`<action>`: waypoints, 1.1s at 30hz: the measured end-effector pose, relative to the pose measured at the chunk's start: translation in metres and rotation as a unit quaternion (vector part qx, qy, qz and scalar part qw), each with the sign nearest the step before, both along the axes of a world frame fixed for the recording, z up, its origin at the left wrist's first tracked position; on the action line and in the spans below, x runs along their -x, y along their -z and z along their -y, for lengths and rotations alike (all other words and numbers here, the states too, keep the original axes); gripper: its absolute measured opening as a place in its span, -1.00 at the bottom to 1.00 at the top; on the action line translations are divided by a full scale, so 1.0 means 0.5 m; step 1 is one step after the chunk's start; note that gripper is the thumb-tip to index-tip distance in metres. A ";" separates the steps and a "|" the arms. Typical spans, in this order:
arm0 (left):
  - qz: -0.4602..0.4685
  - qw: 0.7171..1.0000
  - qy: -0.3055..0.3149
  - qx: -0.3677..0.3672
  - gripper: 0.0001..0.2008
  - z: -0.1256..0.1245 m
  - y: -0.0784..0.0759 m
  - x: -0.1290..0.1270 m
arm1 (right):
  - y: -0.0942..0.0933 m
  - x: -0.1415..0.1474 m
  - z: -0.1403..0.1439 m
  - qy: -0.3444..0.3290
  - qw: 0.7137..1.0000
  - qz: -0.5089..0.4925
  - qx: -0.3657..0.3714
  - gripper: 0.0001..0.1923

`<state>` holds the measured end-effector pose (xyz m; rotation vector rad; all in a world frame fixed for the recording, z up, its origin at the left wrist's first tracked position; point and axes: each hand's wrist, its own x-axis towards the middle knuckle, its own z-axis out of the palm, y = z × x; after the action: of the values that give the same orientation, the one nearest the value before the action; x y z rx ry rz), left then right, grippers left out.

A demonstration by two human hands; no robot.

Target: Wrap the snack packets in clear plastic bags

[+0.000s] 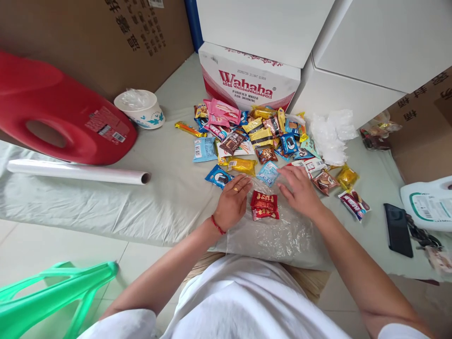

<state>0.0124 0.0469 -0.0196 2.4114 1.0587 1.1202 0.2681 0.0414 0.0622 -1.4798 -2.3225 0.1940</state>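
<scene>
A sheet of clear plastic film (289, 230) lies spread in front of me, with red snack packets (264, 205) near its far edge. My left hand (231, 200) rests at the left of the packets, its fingers stretched out over the film, holding nothing I can see. To their right is my right hand (300, 190), open, thumb and fingers apart, close to a light blue packet (268, 173). A yellow packet (242, 165) and a blue cookie packet (219, 176) lie just beyond my left hand. Behind them is a pile of mixed wrapped snacks (261, 136).
At left are a roll of film (77, 172), a red jug (60, 108) and a paper bowl (140, 109). A Wahaba-style printed carton (250, 80) stands behind the snacks. Crumpled clear plastic (334, 136), a phone (398, 230) and a white bottle (431, 205) lie right. A green stool (60, 296) stands below left.
</scene>
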 end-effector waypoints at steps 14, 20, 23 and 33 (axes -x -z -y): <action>-0.217 0.974 0.058 -0.015 -0.62 0.093 -0.073 -0.038 | -0.028 0.036 -0.126 -0.091 0.980 0.086 0.157 -0.79; -0.216 0.975 0.008 -0.048 -0.68 0.121 -0.045 -0.034 | -0.038 0.024 0.045 -0.162 0.984 0.040 0.061 -0.64; -0.166 0.985 0.044 -0.017 -0.83 0.136 -0.039 -0.015 | 0.015 0.026 0.126 -0.201 0.975 0.074 0.060 -0.62; 0.023 0.990 -0.038 0.136 -0.12 0.073 -0.054 0.020 | 0.096 0.035 0.142 -0.205 0.967 0.060 0.140 -0.67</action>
<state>0.0025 0.0103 0.0073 2.1393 1.2120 0.9785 0.2505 -0.0297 0.0144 -1.1292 -2.7735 0.5803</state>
